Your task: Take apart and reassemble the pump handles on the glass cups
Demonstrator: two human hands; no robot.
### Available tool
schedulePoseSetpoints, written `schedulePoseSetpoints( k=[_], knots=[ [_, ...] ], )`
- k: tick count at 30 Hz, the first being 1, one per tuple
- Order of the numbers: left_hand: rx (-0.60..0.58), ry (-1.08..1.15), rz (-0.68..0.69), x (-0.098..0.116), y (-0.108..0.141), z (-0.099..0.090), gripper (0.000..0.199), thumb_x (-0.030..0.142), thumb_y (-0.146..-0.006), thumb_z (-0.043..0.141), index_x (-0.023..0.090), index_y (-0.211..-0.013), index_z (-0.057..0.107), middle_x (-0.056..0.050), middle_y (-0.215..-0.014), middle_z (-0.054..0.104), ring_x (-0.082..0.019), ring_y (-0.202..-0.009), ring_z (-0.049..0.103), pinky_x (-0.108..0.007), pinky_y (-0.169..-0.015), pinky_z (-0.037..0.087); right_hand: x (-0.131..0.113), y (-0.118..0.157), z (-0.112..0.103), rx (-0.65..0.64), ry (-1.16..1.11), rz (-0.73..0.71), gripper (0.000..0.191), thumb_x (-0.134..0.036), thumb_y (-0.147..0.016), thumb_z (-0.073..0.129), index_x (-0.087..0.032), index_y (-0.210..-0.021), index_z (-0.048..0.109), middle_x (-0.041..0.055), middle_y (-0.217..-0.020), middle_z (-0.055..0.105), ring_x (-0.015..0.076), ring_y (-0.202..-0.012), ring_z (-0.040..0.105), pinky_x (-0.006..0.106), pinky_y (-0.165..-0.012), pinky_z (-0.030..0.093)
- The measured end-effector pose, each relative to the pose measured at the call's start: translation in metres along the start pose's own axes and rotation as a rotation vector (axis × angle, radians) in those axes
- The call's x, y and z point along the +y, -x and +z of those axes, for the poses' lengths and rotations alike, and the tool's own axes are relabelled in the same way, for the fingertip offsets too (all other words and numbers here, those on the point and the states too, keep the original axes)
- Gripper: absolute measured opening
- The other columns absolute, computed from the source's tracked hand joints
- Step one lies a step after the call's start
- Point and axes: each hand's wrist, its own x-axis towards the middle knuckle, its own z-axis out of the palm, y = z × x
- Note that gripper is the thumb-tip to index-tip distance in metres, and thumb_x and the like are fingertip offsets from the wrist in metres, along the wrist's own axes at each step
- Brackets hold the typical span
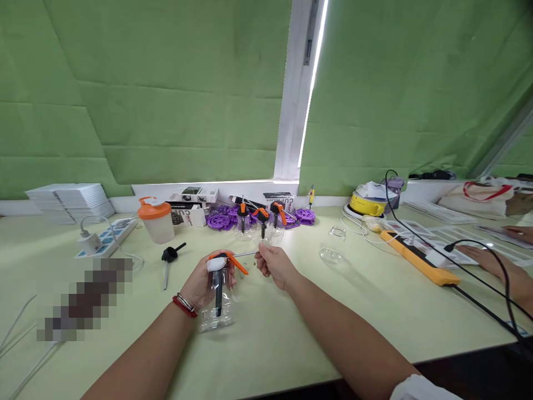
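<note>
Facing a "CUP HOLDER" box, left hand grips bottle, right hand pinches rod.

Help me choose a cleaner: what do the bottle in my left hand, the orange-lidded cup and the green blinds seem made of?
The bottle in your left hand looks like glossy clear plastic, judging by see-through walls and highlights; glass is possible. The orange-lidded cup seems frosted plastic: translucent and cloudy. The green blinds look like matte fabric: soft creases and zigzag edges.
</note>
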Motion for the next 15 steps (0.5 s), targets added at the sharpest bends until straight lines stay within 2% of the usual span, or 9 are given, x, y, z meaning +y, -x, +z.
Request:
schedulePoseSetpoints(
  k=[4, 7, 9, 13, 15],
  knots=[
    [0.004, -0.023, -0.011, -0.0002, -0.0004, -0.0001, 0.022, 0.026, -0.070, 0.065, 0.014, -0.088, 0.063, -0.005, -0.065, 0.063, -0.018, -0.052, 0.060, -0.031, -0.050, 0.048, 0.0018, -0.0017, -0.0025, -0.034, -0.030, -0.020, 0.033, -0.042, -0.062, 0.074, -0.016, -0.073, 0.057, -0.0027, -0.056, 0.058, 0.0064, -0.043, 0.044, 0.021, -0.040, 0.031],
    [0.012, -0.032, -0.025, -0.0007, -0.0015, -0.0007, 0.022, 0.027, -0.070, 0.066, 0.013, -0.087, 0.064, -0.005, -0.065, 0.063, -0.017, -0.051, 0.060, -0.030, -0.050, 0.048, 0.0021, -0.0015, -0.0043, -0.034, -0.019, 0.069, 0.035, -0.048, -0.067, 0.069, -0.015, -0.069, 0.058, -0.0014, -0.054, 0.057, 0.0065, -0.039, 0.043, 0.021, -0.037, 0.028],
    [0.005, -0.046, -0.030, -0.0012, -0.0022, -0.0019, 0.023, 0.028, -0.070, 0.066, 0.013, -0.087, 0.064, -0.005, -0.065, 0.063, -0.017, -0.050, 0.059, -0.030, -0.050, 0.048, 0.0025, -0.0015, -0.0056, -0.020, 0.011, 0.074, 0.036, -0.049, -0.069, 0.067, -0.015, -0.064, 0.057, -0.0013, -0.051, 0.057, 0.0058, -0.036, 0.041, 0.021, -0.036, 0.026],
    [-0.006, -0.050, -0.034, -0.0013, -0.0022, -0.0031, 0.022, 0.027, -0.070, 0.065, 0.014, -0.088, 0.063, -0.004, -0.066, 0.064, -0.017, -0.050, 0.060, -0.030, -0.050, 0.048, 0.0043, -0.0024, -0.0082, -0.048, -0.058, 0.053, 0.032, -0.042, -0.063, 0.074, -0.014, -0.071, 0.061, 0.0007, -0.059, 0.062, 0.0071, -0.044, 0.048, 0.021, -0.040, 0.034],
    [-0.004, -0.038, -0.038, -0.0009, -0.0019, -0.0028, 0.022, 0.027, -0.069, 0.064, 0.014, -0.087, 0.063, -0.004, -0.064, 0.063, -0.017, -0.050, 0.060, -0.030, -0.050, 0.048, 0.0055, -0.0028, -0.0090, -0.045, -0.055, 0.089, 0.034, -0.045, -0.065, 0.072, -0.014, -0.069, 0.060, -0.0002, -0.056, 0.060, 0.0067, -0.041, 0.046, 0.021, -0.039, 0.032]
  ],
)
